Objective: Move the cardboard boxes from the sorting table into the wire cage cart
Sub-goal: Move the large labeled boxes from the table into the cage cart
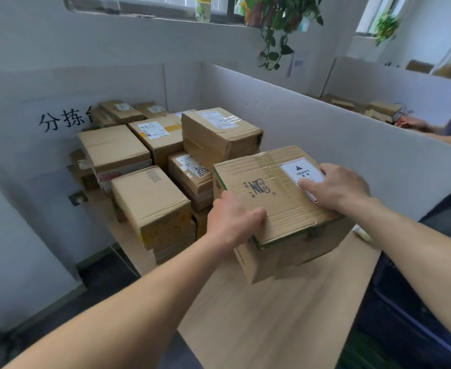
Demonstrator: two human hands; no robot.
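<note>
Both the left hand (232,219) and the right hand (338,187) grip one cardboard box (280,209) over the near end of the wooden table (272,315). Its underside is hidden, so I cannot tell whether it rests there or hangs clear. At ten o'clock from it, more boxes (149,201) sit piled between white partition walls (352,145), the rear ones partly covered by those in front. The left hand curls over the box's eight o'clock corner. The right hand clasps the two o'clock corner, thumb flat on a white HEAVY label (301,173), fingertips hidden past the edge. At three o'clock another person's arm (432,131) is cut off by the frame.
</note>
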